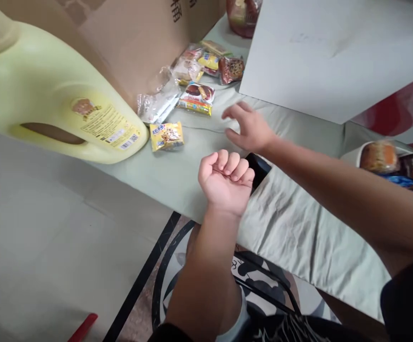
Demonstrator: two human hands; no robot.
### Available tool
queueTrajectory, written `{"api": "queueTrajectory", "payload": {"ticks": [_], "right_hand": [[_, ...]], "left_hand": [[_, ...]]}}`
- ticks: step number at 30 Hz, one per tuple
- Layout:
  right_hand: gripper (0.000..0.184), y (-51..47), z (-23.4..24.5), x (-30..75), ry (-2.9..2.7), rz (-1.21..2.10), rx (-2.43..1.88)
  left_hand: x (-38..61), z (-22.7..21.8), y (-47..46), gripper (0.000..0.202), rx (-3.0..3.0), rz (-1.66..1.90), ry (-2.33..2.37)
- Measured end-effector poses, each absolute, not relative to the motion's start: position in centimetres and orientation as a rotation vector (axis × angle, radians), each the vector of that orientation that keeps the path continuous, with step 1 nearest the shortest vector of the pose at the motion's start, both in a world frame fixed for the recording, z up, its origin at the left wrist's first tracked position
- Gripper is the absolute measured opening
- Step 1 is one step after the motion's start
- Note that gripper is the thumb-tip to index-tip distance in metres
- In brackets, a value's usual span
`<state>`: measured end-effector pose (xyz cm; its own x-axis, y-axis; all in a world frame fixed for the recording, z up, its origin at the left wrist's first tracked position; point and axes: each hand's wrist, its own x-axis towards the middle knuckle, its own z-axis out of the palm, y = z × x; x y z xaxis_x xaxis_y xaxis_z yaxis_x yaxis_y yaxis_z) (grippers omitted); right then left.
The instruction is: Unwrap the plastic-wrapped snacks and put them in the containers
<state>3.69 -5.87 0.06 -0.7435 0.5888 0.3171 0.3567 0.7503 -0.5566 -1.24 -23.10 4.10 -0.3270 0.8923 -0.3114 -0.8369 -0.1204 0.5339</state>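
Note:
My left hand (pixel 226 183) is turned palm up over the cloth-covered table (pixel 188 175), its fingers curled in with nothing in them. Above it and a little to the right, my right hand (pixel 251 127) reaches in from the right, slightly blurred. Its fingers are apart and hold nothing. Nearest to that hand lies a wrapped snack pack (pixel 196 97) with a red and yellow wrapper. A yellow snack packet (pixel 167 136) rests to the left of my hands, close to the table edge. Partly hidden behind my left hand is a black object (pixel 258 170).
A large pale-yellow jug (pixel 67 90) stands at the left, before a cardboard box (pixel 138 42). Several wrapped snacks (pixel 210 61) lie farther back. A white panel (pixel 320 57) fills the upper right. Wrapped snacks sit in a white container (pixel 351 154) at right. A red jar (pixel 244 19) stands behind.

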Motion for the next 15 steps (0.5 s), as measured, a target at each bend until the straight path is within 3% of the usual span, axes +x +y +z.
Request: {"api": "queueTrajectory", "payload": {"ticks": [5,7,12,15], "right_hand": [[0.059,-0.6,-1.6,-5.7,-2.566,0.500,-0.911],[0.057,-0.3,-1.7,-7.0,-2.565,0.547,-1.037],[0.029,-2.1,-0.5,-4.5,-2.538,0.651,-1.168],[0.039,-3.6,0.7,-0.1,-2.386,0.747,-1.225]], "left_hand": [[-1.5,3.9,-22.8,0.047,-0.023,1.707,0.711],[-1.6,4.0,-22.8,0.046,-0.052,1.699,0.704],[-1.4,3.9,-22.9,0.048,-0.033,1.668,0.779],[-1.1,3.9,-23.0,0.050,0.057,1.686,0.773]]}}
